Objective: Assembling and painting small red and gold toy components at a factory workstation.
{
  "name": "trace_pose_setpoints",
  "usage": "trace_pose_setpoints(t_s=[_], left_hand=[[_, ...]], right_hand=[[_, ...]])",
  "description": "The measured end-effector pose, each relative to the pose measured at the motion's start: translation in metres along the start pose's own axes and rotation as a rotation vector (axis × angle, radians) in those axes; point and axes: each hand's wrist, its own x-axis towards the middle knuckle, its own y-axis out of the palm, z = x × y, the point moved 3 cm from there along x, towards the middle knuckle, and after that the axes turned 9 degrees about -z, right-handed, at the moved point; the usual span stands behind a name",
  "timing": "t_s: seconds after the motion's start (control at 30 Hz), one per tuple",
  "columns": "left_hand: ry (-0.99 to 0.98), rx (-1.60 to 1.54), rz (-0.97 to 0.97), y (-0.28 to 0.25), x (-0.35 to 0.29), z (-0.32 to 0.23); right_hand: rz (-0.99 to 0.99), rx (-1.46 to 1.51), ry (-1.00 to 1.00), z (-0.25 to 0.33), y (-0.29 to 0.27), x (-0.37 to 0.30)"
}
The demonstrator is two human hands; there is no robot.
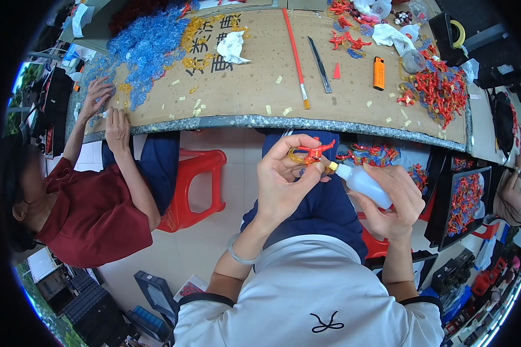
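Note:
Between the thumb and fingers of my left hand is a small red toy figure, with clear yellow and blue plastic parts about it, partly hidden by the fingers. My right hand is wrapped round a translucent white squeeze bottle. Its yellow tip points left, close against the figure and my left fingertips; whether it touches the figure I cannot tell. Both hands are over my lap, just off the table's near edge.
On the brown tabletop lie a red-handled brush, a craft knife, an orange lighter, a crumpled tissue, blue plastic parts and red figures. A co-worker's hands are at left, near a red stool.

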Motion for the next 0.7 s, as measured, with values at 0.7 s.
trace_pose_setpoints(t_s=[0.7], left_hand=[[0.170, 0.109, 0.032, -0.005, -0.005, -0.009]], right_hand=[[-0.344, 0.029, 0.431, -0.163, 0.087, 0.035]])
